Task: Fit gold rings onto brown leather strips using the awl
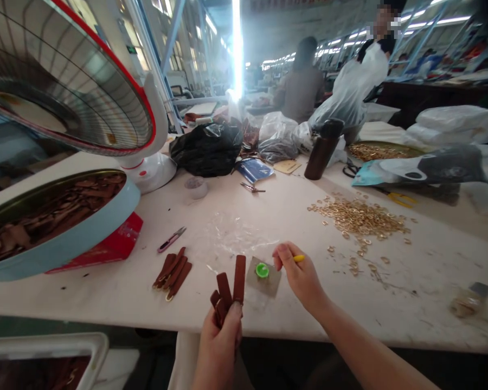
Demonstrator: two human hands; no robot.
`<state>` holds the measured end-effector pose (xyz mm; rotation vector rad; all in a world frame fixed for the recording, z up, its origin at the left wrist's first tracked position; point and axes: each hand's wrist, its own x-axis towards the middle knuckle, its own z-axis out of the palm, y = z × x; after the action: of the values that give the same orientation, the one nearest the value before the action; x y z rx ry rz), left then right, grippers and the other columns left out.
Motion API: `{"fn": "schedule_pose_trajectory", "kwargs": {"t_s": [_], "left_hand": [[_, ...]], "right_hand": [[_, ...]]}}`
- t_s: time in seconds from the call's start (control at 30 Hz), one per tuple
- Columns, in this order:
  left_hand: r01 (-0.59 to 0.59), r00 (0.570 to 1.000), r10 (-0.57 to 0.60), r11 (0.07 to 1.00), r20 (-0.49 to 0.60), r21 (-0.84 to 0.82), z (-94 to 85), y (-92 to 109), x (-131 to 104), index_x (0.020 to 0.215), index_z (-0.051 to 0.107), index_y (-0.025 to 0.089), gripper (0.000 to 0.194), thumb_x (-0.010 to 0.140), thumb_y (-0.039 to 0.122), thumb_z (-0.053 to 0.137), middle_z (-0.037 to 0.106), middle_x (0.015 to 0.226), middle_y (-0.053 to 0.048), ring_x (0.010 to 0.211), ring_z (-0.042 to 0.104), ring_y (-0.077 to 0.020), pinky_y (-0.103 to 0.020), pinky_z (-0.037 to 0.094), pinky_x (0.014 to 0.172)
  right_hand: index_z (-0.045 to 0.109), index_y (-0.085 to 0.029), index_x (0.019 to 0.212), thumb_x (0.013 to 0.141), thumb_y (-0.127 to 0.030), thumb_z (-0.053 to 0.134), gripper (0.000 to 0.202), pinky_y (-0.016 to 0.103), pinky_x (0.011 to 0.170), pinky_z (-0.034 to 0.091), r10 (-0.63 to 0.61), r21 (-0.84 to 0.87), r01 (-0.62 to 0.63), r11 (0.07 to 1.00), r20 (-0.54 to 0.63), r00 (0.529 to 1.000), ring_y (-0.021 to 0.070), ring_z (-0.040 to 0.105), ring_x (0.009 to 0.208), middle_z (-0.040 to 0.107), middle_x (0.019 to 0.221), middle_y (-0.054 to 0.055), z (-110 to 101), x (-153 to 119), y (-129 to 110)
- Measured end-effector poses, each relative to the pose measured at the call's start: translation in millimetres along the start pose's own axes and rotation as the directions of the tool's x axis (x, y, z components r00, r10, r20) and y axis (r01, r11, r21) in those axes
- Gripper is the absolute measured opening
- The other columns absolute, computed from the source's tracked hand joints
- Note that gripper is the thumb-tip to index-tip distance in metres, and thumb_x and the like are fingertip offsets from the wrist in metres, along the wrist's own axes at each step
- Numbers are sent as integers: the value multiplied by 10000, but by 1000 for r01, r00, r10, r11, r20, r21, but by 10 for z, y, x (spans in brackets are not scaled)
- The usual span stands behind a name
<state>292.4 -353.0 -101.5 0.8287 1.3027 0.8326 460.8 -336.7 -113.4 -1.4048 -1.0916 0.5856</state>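
My left hand (pixel 223 336), at the front edge of the table, is closed around several brown leather strips (pixel 239 279) that fan out upward. A slim yellow-ended stick (pixel 299 258) is pinched in my right hand (pixel 299 276); its working tip is hard to make out. Just left of that hand, a small bright green cap (pixel 262 270) with something pale in it rests on a grey square plate (pixel 268 281). Further left lies a small pile of brown leather tabs (pixel 173 272), some with gold rings at their ends.
Loose gold rings (pixel 358 214) are spread on the right. Thread snips (pixel 171 239) and a tape roll (pixel 196 187) lie left of centre. A blue round tray (pixel 65 238) of leather pieces and a fan (pixel 146 173) stand left. A dark bottle (pixel 323 149) and bags line the back.
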Motion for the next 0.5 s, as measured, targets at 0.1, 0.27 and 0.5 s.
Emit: {"fn": "schedule_pose_trajectory", "kwargs": {"t_s": [0.1, 0.27, 0.5], "left_hand": [[-4, 1000, 4, 1000, -10, 13, -29, -23, 42, 620, 461, 186, 251, 682, 367, 624, 370, 400, 100, 353, 271, -46, -195, 172, 366], [1, 1000, -1, 1000, -16, 8, -59, -30, 57, 673, 514, 175, 231, 673, 365, 646, 373, 398, 98, 349, 273, -49, -196, 167, 359], [13, 997, -12, 1000, 74, -9, -14, 4, 12, 704, 573, 172, 278, 626, 415, 682, 388, 370, 96, 317, 261, -48, -197, 135, 334]], "right_hand": [[494, -198, 677, 914, -473, 371, 384, 247, 532, 358, -1, -17, 1, 1000, 32, 999, 141, 453, 530, 463, 537, -31, 32, 10, 55], [502, -195, 676, 911, -477, 377, 388, 246, 532, 356, -11, -21, 12, 1000, 55, 998, 138, 457, 527, 465, 540, -33, 55, -4, 58], [511, -200, 678, 890, -489, 427, 368, 247, 501, 320, 68, 229, -26, 973, -175, 982, 132, 412, 517, 463, 549, -29, -143, -71, -205]]}}
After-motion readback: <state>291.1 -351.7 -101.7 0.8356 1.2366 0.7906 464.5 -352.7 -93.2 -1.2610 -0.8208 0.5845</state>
